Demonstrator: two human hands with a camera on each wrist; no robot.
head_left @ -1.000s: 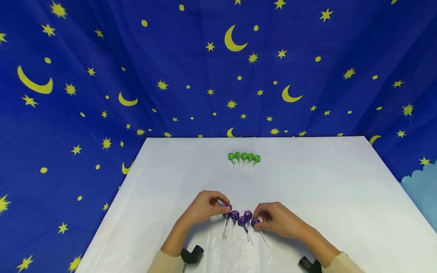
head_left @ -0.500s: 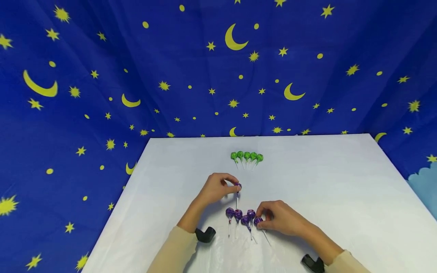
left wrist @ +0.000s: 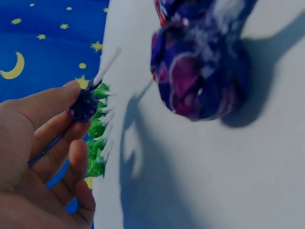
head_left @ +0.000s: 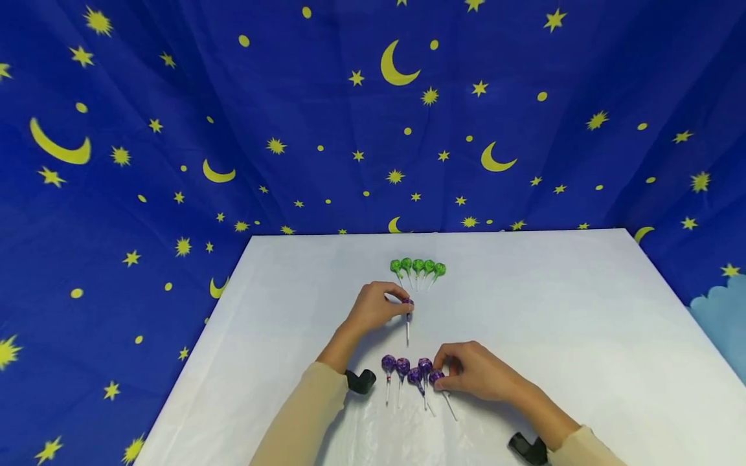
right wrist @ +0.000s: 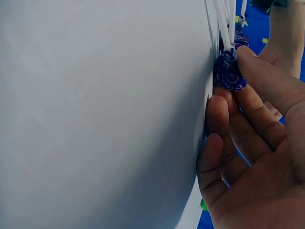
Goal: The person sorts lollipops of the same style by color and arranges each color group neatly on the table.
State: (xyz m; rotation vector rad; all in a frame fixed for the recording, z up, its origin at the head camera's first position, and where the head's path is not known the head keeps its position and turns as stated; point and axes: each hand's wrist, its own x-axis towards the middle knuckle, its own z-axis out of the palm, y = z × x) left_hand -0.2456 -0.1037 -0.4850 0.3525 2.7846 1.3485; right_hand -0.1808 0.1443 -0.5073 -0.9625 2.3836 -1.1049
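Note:
My left hand (head_left: 377,307) pinches a purple-wrapped lollipop (left wrist: 84,105) by its head, between thumb and fingertips, its white stick trailing toward me in the head view. This lollipop is between the green row at the back and the purple group at the front. My right hand (head_left: 480,374) pinches the head of the rightmost purple lollipop (right wrist: 230,71) in that front group. Beside it, several more purple lollipops (head_left: 388,364) lie close together, heads away from me and sticks toward me. One purple head (left wrist: 198,76) looms large in the left wrist view.
Several green lollipops (head_left: 418,266) lie fanned in a row near the back of the white table (head_left: 553,310). A blue curtain (head_left: 326,116) with yellow moons and stars hangs behind it and at the sides. Black wrist-worn pieces (head_left: 361,382) sit below both hands.
My left hand has left the front group and carried a purple lollipop away from me toward the green row. My right hand keeps its pinch in about the same spot.

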